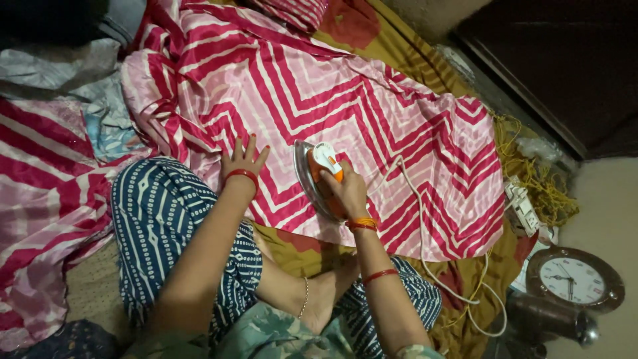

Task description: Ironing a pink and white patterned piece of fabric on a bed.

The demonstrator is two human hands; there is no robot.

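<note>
Ironing a pink zigzag-striped cloth (372,126) spread flat over an olive bedsheet (405,53), centre of scene. My right hand (347,189) has its grip closed round the handle of the orange-and-white iron (318,174), soleplate down on the cloth's near edge. My left hand (243,159), just left of the iron, lies flat, fingers spread, pressing the cloth. White cord (415,199) trails right. Wall clock (575,279) near right.

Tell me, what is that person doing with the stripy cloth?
A person sits cross-legged and irons it. The right hand grips the orange and white iron on the pink zigzag cloth. The left hand lies flat on the cloth beside it. The iron's white cord trails off across the cloth.
</note>
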